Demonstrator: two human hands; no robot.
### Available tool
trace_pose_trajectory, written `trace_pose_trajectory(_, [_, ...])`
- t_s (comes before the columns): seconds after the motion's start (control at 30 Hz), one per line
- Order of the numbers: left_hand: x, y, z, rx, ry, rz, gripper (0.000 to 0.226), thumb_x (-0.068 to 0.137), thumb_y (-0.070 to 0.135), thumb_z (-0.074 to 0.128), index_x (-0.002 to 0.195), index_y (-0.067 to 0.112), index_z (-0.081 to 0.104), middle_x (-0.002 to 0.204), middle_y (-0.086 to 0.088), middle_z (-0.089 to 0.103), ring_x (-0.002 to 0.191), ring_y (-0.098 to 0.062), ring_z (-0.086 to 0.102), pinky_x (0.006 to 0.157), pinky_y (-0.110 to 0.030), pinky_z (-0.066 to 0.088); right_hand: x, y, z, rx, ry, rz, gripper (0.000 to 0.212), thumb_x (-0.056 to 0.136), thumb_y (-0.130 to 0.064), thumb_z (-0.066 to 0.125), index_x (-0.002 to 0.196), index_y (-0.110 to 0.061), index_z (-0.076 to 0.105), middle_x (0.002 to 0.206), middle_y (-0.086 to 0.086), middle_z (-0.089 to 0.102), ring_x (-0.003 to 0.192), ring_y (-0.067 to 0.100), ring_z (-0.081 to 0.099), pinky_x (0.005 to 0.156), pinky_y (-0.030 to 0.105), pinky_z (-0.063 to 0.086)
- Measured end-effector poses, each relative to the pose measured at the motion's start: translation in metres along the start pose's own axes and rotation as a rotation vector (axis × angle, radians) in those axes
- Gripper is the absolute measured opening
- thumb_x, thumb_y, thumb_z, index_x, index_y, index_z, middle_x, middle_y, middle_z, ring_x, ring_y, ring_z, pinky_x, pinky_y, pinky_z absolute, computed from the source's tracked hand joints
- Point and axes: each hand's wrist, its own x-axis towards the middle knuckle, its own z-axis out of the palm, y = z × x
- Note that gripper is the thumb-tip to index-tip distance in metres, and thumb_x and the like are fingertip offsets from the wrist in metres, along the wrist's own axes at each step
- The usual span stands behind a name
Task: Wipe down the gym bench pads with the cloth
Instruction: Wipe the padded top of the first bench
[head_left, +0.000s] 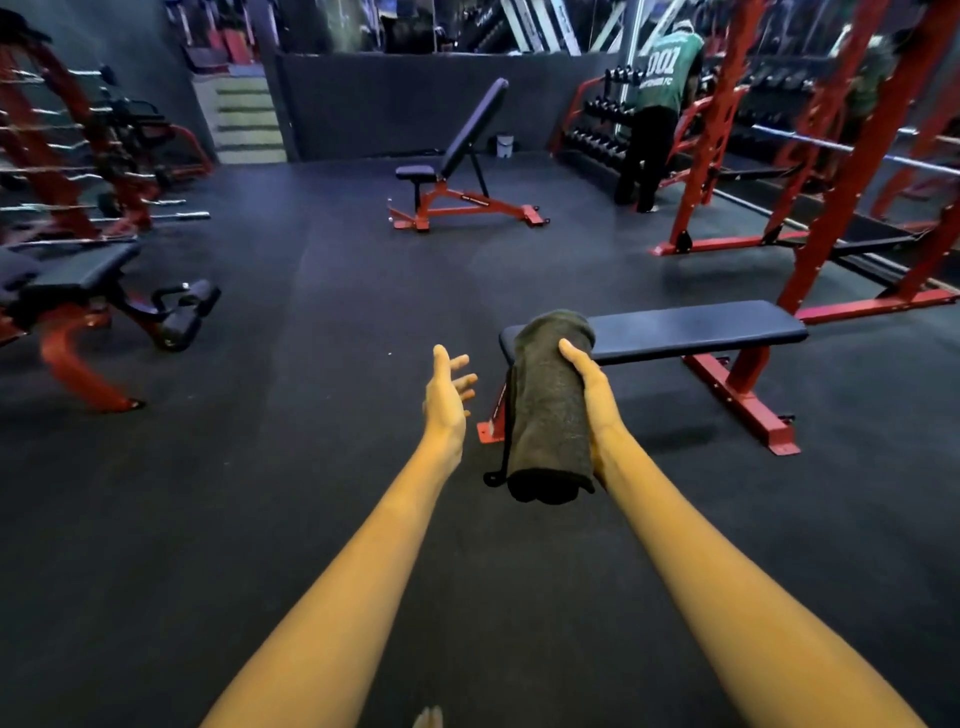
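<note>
Approach step: right hand (589, 395) grips folded cloth (548, 410) in mid-air, before flat bench (691, 330); left hand (448, 397) spread, empty. Pad unwiped, I judge; next, lower cloth onto near end.

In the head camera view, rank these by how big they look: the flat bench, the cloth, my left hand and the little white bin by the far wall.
1. flat bench
2. cloth
3. left hand
4. white bin
Cloth and hand are near the camera, so they look bigger than they are.
</note>
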Motion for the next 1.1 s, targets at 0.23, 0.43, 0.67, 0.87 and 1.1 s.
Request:
trace_pose_trajectory(0.23, [0.181, -0.002, 0.074, 0.014, -0.096, -0.048, 0.058, 0.101, 0.049, 0.019, 0.129, 0.013, 0.054, 0.119, -0.007, 0.057, 0.103, -0.018, 0.053, 0.079, -0.027, 0.043, 0.174, -0.039, -0.016, 0.047, 0.131, -0.01, 0.1, 0.049, -0.054, 0.084, 0.134, -0.012, 0.052, 0.116, 0.019, 0.067, 0.101, 0.036, 0.067, 0.076, 0.043, 0.056])
trace_pose_trajectory(0.43, [0.331, -0.003, 0.133, 0.061, -0.116, -0.095, 0.057, 0.101, 0.048, 0.022, 0.127, 0.011, 0.055, 0.127, -0.012, 0.056, 0.106, -0.018, 0.051, 0.087, -0.03, 0.036, 0.302, -0.07, -0.032, 0.045, 0.267, -0.019, 0.081, 0.065, -0.048, 0.078, 0.134, -0.016, 0.048, 0.112, 0.019, 0.068, 0.095, 0.034, 0.069, 0.072, 0.042, 0.057])
trace_pose_trajectory(0.67, [0.483, -0.044, 0.197, 0.141, -0.128, -0.166, 0.055, 0.1, 0.051, 0.02, 0.122, 0.017, 0.058, 0.125, -0.01, 0.058, 0.114, -0.023, 0.053, 0.1, -0.039, 0.036, 0.455, -0.087, -0.08, -0.003, 0.347, 0.035, 0.062, 0.085, -0.039, 0.066, 0.138, -0.018, 0.042, 0.117, 0.016, 0.063, 0.097, 0.031, 0.066, 0.073, 0.041, 0.056])
trace_pose_trajectory(0.87, [0.603, -0.086, 0.248, 0.2, 0.001, -0.282, 0.054, 0.101, 0.047, 0.022, 0.126, 0.014, 0.057, 0.127, -0.011, 0.058, 0.117, -0.024, 0.053, 0.102, -0.04, 0.036, 0.596, -0.097, -0.114, -0.07, 0.357, 0.186, 0.056, 0.088, -0.035, 0.064, 0.137, -0.019, 0.042, 0.117, 0.015, 0.061, 0.094, 0.029, 0.065, 0.065, 0.035, 0.054])
trace_pose_trajectory(1.1, [0.706, -0.132, 0.275, 0.275, 0.069, -0.348, 0.048, 0.103, 0.041, 0.025, 0.129, 0.014, 0.055, 0.129, -0.01, 0.056, 0.12, -0.022, 0.051, 0.102, -0.036, 0.035, 0.739, -0.087, -0.122, -0.236, 0.339, 0.291, 0.058, 0.086, -0.03, 0.068, 0.139, -0.022, 0.044, 0.108, 0.005, 0.061, 0.088, 0.021, 0.063, 0.061, 0.03, 0.052])
